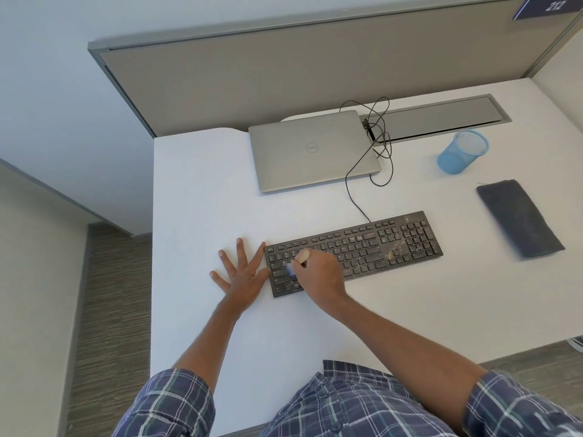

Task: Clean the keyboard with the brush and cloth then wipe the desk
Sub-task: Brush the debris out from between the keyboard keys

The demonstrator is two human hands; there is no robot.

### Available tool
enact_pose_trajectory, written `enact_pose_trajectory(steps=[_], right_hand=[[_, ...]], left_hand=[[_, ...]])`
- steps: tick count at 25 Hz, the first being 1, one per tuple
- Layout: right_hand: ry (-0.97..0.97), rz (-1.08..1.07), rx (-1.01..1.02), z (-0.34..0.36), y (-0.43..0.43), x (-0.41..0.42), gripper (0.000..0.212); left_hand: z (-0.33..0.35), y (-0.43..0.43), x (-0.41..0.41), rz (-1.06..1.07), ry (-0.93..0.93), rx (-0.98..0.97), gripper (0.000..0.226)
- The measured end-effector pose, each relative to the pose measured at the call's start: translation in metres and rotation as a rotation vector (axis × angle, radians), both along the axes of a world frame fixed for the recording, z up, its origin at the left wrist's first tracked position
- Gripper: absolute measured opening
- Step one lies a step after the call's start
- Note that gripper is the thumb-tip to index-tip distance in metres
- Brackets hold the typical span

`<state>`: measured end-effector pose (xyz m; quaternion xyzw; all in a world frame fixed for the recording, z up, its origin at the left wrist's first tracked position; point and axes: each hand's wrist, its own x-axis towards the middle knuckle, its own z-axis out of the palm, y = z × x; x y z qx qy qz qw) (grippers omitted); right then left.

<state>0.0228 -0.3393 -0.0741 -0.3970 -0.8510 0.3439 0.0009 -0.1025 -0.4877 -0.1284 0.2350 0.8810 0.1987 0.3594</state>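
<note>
Head view looks down on a white desk (205, 200), and we see a black keyboard (362, 247) lying slightly askew near its middle. The right hand (318, 272) is over the keyboard's left half, its grip closed around a small brush (302, 257). The pale wooden handle sticks out above the fingers, and a blue part below them meets the keys. The left hand (243, 275) lies flat on the desk just beside the keyboard's left end. Its grip is open, with the fingers spread, and the forefinger and thumb touch the keyboard's edge.

Tan debris (397, 244) is scattered over the right part of the keyboard, around the number pad. A dark grey cloth (519, 219) lies folded on the desk to the right of the keyboard, apart from it.

Behind the keyboard we see a closed silver laptop (312, 149). A thin black cable (353, 197) runs from the keyboard's back edge past the laptop's right side and loops toward a grey cable tray (441, 116). A blue mesh cup (462, 152) stands right of the laptop, behind the cloth. A grey partition (284, 74) closes off the far side of the desk. Both plaid sleeves (170, 402) are rolled up to the elbows.
</note>
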Motion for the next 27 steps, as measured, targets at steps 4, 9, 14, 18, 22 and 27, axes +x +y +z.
enact_pose_trajectory(steps=[4, 9, 14, 18, 22, 27], right_hand=[[0.008, -0.093, 0.043, -0.006, 0.032, 0.031, 0.023], [-0.05, -0.218, 0.139, 0.005, 0.061, 0.046, 0.024], [0.04, -0.078, 0.029, 0.011, 0.025, 0.014, 0.012], [0.003, -0.01, 0.089, 0.0, 0.022, 0.018, 0.018], [-0.046, -0.095, 0.184, -0.002, 0.054, 0.047, 0.018], [0.081, -0.139, 0.099, 0.005, 0.041, 0.025, 0.012]], left_hand=[[-0.002, -0.002, 0.0, 0.005, -0.012, 0.029, 0.067], [0.0, -0.002, 0.0, 0.0, -0.012, 0.028, 0.067], [0.001, -0.001, 0.001, -0.003, -0.013, 0.019, 0.066], [0.0, -0.001, 0.001, 0.002, -0.018, 0.033, 0.066], [0.0, -0.002, 0.0, 0.001, -0.021, 0.037, 0.067], [0.001, -0.001, 0.001, 0.0, -0.012, 0.014, 0.067]])
